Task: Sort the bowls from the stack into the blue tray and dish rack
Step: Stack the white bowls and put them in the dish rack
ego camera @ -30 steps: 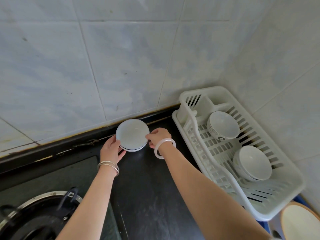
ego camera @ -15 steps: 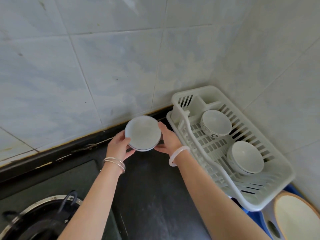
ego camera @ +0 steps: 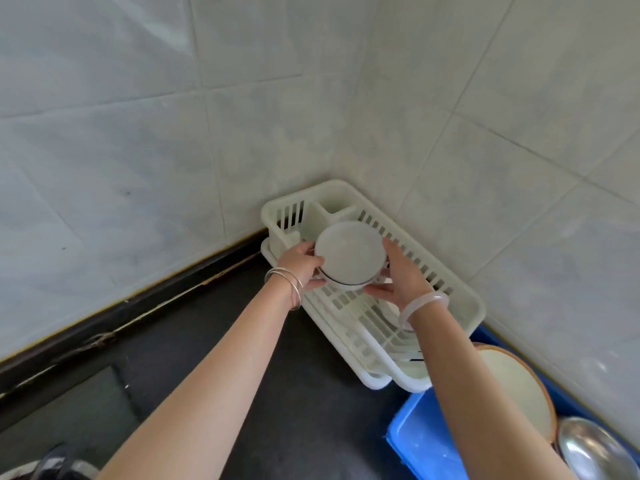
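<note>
Pale tiled walls (ego camera: 242,98) meet in a corner above a dark counter (ego camera: 173,341), and the white dish rack (ego camera: 460,306) sits pushed into that corner. Both hands are over the rack's far end with a white bowl (ego camera: 349,259) between them. The left hand (ego camera: 301,268) grips its left edge, fingers curled round the rim. The right hand (ego camera: 398,278) clasps the opposite side, thumb on the near side and fingers round the back.

A dark line runs along the bowl's near lower edge. It may be a second bowl nested beneath, though the angle does not settle that. Below the right forearm lies the blue tray (ego camera: 422,441), holding a wood-rimmed dish (ego camera: 512,393) and a steel bowl (ego camera: 588,452).

I judge the bowl to be glazed ceramic: stiff, fairly weighty, slick, and apt to chip against hard plastic. Opposite points of the rim are the sound place to hold it, and it wants lowering gently onto the slats under the hands.
</note>
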### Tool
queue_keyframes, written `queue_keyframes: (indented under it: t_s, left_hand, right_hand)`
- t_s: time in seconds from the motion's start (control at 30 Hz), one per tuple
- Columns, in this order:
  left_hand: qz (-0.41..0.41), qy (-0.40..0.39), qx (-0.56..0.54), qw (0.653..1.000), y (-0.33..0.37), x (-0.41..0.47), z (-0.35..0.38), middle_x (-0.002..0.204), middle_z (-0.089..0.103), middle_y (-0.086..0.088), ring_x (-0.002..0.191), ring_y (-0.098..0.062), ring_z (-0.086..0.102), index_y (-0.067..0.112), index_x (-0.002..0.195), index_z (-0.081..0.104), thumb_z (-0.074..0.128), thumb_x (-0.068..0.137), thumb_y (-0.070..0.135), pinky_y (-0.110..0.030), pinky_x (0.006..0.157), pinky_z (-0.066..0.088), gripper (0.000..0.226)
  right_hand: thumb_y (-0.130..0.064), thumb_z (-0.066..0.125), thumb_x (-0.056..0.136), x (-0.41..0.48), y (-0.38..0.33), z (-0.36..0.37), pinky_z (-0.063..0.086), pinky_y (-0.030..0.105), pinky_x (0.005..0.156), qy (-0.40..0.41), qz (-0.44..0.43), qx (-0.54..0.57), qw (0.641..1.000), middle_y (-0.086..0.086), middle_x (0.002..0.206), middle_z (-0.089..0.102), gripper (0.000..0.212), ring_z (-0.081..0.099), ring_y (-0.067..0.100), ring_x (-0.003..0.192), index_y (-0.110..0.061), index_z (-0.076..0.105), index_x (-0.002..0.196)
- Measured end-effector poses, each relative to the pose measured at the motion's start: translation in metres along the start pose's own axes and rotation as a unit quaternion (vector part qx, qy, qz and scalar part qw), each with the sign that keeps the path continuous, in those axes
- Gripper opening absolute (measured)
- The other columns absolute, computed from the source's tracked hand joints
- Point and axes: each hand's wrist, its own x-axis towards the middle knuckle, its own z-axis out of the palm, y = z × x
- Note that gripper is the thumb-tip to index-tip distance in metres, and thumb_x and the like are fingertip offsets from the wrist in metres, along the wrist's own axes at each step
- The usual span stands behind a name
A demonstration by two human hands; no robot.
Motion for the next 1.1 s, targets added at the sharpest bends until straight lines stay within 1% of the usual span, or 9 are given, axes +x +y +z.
queue_keyframes:
  t_s: [0.13, 0.27, 0.33, 0.43, 0.53, 0.73, 0.83, 1.0, 1.1]
  left_hand:
    - [-0.005, -0.039, 0.122, 0.992, -0.006, 0.025, 0.024, 0.133, 0.05, -0.018, 0.114, -0.035, 0.053, 0.008, 0.132, 0.045, 0.043, 0.087, -0.01, -0.039, 0.082, 0.052, 0.048]
    - [-0.033, -0.066, 0.243, 0.967, -0.014, 0.046, 0.028, 0.13, 0.053, -0.024, 0.12, -0.039, 0.05, 0.0, 0.128, 0.049, 0.044, 0.084, -0.014, -0.05, 0.1, 0.044, 0.046]
    - [-0.044, -0.076, 0.298, 0.95, -0.017, 0.055, 0.025, 0.132, 0.051, -0.024, 0.122, -0.038, 0.048, 0.002, 0.131, 0.046, 0.045, 0.084, -0.016, -0.048, 0.101, 0.044, 0.05]
    - [-0.055, -0.095, 0.346, 0.932, -0.016, 0.065, 0.025, 0.133, 0.05, -0.022, 0.12, -0.034, 0.049, 0.006, 0.134, 0.045, 0.045, 0.084, -0.016, -0.039, 0.091, 0.048, 0.054]
    - [-0.054, -0.091, 0.412, 0.905, -0.012, 0.071, 0.027, 0.13, 0.053, -0.021, 0.102, -0.027, 0.05, 0.005, 0.13, 0.049, 0.047, 0.083, -0.015, -0.034, 0.079, 0.049, 0.051]
    - [-0.095, -0.129, 0.49, 0.857, -0.01, 0.081, 0.032, 0.13, 0.054, -0.021, 0.12, -0.034, 0.052, 0.002, 0.129, 0.05, 0.051, 0.084, -0.011, -0.043, 0.102, 0.045, 0.047]
    - [-0.119, -0.133, 0.482, 0.858, -0.009, 0.083, 0.032, 0.13, 0.055, -0.021, 0.12, -0.034, 0.053, -0.001, 0.128, 0.049, 0.055, 0.084, -0.006, -0.044, 0.103, 0.044, 0.045]
    - [-0.099, -0.121, 0.414, 0.897, -0.011, 0.082, 0.035, 0.132, 0.052, -0.017, 0.124, -0.035, 0.047, 0.005, 0.128, 0.05, 0.056, 0.086, 0.0, -0.044, 0.1, 0.043, 0.043]
    - [-0.05, -0.092, 0.458, 0.883, -0.016, 0.078, 0.038, 0.129, 0.056, -0.017, 0.118, -0.034, 0.052, 0.006, 0.127, 0.051, 0.056, 0.088, 0.011, -0.038, 0.094, 0.045, 0.04]
  right_hand:
    - [-0.048, 0.057, 0.086, 0.009, 0.017, -0.024, 0.056, 0.035, 0.063, 0.027, 0.052, 0.076, 0.995, 0.015, 0.127, 0.05, 0.048, 0.059, 0.028, 0.087, -0.014, 0.048, 0.119]
    - [-0.046, 0.06, 0.085, 0.021, 0.041, -0.029, 0.054, 0.035, 0.06, 0.03, 0.093, 0.1, 0.99, 0.017, 0.126, 0.05, 0.043, 0.058, 0.032, 0.098, -0.014, 0.049, 0.112]
    - [-0.044, 0.062, 0.084, 0.025, 0.055, -0.026, 0.053, 0.034, 0.058, 0.031, 0.115, 0.113, 0.987, 0.018, 0.125, 0.051, 0.045, 0.059, 0.031, 0.094, -0.013, 0.047, 0.113]
    - [-0.043, 0.064, 0.083, 0.03, 0.069, -0.022, 0.053, 0.032, 0.057, 0.024, 0.133, 0.126, 0.983, 0.018, 0.122, 0.053, 0.048, 0.061, 0.03, 0.092, -0.011, 0.044, 0.113]
    - [-0.042, 0.063, 0.084, 0.035, 0.078, -0.021, 0.055, 0.032, 0.064, 0.02, 0.14, 0.124, 0.982, 0.017, 0.114, 0.057, 0.048, 0.063, 0.027, 0.089, -0.011, 0.045, 0.114]
    - [-0.039, 0.061, 0.086, 0.042, 0.089, -0.023, 0.055, 0.031, 0.065, 0.026, 0.15, 0.107, 0.983, 0.012, 0.099, 0.061, 0.033, 0.063, 0.025, 0.089, -0.016, 0.048, 0.104]
    - [-0.04, 0.059, 0.087, 0.043, 0.089, -0.025, 0.055, 0.029, 0.063, 0.036, 0.149, 0.079, 0.985, 0.01, 0.095, 0.061, 0.03, 0.063, 0.025, 0.088, -0.016, 0.047, 0.101]
    - [-0.049, 0.05, 0.089, 0.039, 0.088, -0.027, 0.053, 0.029, 0.062, 0.031, 0.147, -0.01, 0.989, 0.006, 0.096, 0.063, 0.033, 0.065, 0.024, 0.087, -0.017, 0.05, 0.099]
    - [-0.047, 0.048, 0.091, 0.027, 0.082, -0.025, 0.054, 0.032, 0.068, 0.022, 0.144, -0.014, 0.989, 0.004, 0.1, 0.062, 0.027, 0.064, 0.024, 0.089, -0.021, 0.047, 0.101]
